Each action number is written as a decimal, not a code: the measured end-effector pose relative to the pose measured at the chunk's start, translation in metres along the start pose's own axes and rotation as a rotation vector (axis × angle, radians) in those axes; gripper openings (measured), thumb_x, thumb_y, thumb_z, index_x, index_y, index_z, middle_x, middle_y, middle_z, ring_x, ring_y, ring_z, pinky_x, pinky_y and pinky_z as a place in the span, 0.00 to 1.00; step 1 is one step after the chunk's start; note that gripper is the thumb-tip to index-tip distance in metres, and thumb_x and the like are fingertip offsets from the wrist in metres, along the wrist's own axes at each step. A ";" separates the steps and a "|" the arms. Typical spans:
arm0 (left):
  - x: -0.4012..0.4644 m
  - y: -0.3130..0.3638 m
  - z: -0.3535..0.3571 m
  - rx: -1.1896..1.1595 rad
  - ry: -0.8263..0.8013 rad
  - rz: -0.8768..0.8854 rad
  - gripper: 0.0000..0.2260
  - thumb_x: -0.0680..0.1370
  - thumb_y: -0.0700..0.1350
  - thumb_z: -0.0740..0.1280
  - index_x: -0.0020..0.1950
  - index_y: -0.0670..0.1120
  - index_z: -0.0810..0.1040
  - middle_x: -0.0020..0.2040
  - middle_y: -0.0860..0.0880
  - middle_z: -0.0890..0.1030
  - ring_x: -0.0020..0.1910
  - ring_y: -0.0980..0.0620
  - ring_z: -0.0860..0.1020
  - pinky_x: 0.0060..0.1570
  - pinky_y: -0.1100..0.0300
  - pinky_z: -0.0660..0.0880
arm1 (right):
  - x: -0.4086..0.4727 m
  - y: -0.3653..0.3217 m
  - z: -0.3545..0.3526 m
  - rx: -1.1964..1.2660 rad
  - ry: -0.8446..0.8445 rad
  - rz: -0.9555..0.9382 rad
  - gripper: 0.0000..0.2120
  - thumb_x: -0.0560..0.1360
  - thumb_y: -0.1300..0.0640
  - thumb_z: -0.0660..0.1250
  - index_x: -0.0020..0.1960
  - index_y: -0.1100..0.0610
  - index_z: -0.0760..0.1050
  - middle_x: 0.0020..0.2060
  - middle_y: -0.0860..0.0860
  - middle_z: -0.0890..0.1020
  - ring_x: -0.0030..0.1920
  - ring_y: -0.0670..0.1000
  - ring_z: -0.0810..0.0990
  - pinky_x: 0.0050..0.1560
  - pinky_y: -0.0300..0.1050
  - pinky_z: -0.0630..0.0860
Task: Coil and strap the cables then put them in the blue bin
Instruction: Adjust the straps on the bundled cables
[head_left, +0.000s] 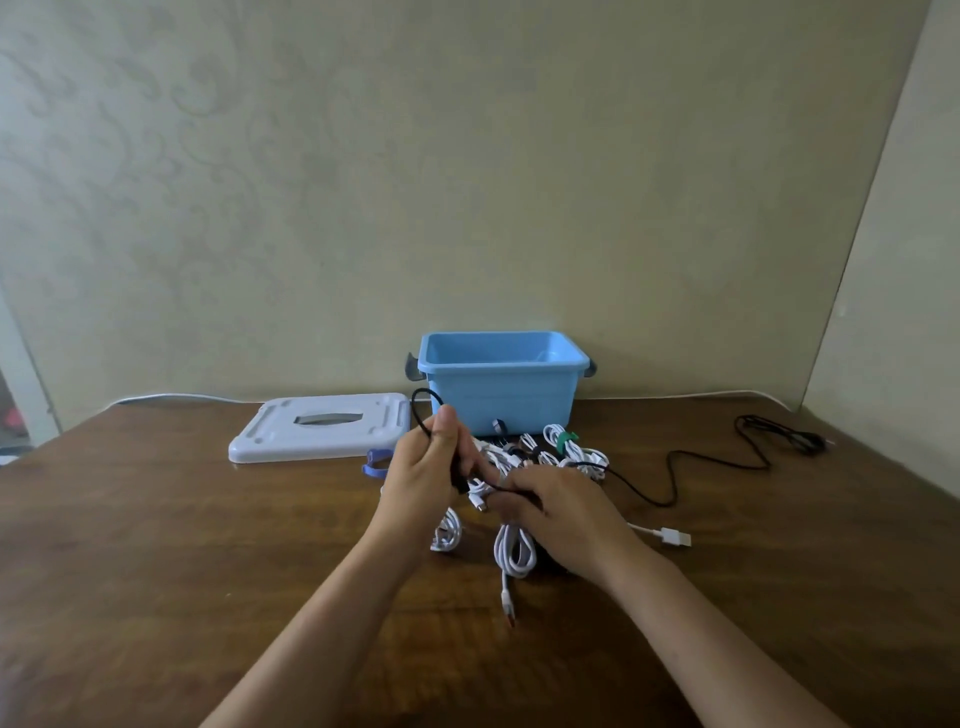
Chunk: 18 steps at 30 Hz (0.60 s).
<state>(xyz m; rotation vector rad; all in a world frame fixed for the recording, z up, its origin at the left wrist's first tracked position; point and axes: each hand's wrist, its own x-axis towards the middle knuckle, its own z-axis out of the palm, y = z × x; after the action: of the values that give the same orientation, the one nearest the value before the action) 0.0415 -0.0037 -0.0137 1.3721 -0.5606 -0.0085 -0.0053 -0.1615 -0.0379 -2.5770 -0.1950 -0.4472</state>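
Note:
A long black cable (696, 462) trails across the wooden table to the far right. My left hand (426, 467) pinches one end of it, with a small black loop standing above the fingers. My right hand (556, 509) grips the same cable a little to the right. Under and behind my hands lie several white cables (514, 551), some coiled, one with a green strap (567, 440). The blue bin (501, 384) stands open behind them, against the wall.
A white bin lid (319, 426) lies flat to the left of the bin. A blue strap (375, 464) lies by its near right corner. A white plug (674, 536) sticks out right of my right hand. The wall closes off the back and right.

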 end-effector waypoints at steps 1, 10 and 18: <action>0.000 0.002 -0.001 -0.026 -0.021 -0.017 0.21 0.85 0.52 0.52 0.38 0.41 0.69 0.27 0.51 0.68 0.28 0.50 0.72 0.31 0.57 0.72 | 0.001 0.003 -0.002 -0.008 -0.010 -0.010 0.12 0.80 0.44 0.66 0.42 0.48 0.78 0.38 0.46 0.80 0.40 0.43 0.77 0.38 0.40 0.66; 0.008 0.002 -0.018 0.489 -0.127 -0.025 0.18 0.85 0.52 0.56 0.50 0.47 0.83 0.37 0.52 0.81 0.25 0.59 0.72 0.28 0.63 0.68 | 0.003 0.022 -0.027 -0.055 0.245 0.067 0.25 0.78 0.33 0.52 0.40 0.49 0.77 0.31 0.43 0.77 0.32 0.41 0.75 0.31 0.34 0.64; 0.002 -0.015 -0.003 0.833 -0.398 -0.071 0.19 0.85 0.54 0.56 0.41 0.47 0.77 0.34 0.53 0.80 0.34 0.55 0.76 0.41 0.57 0.73 | 0.002 0.006 -0.023 0.263 0.296 0.080 0.20 0.82 0.40 0.57 0.37 0.49 0.75 0.21 0.40 0.71 0.23 0.41 0.69 0.27 0.33 0.63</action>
<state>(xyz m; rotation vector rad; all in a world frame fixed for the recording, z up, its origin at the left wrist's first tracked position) 0.0492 -0.0053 -0.0268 2.2261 -0.9028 -0.1194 -0.0083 -0.1785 -0.0217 -2.2226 -0.0413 -0.7151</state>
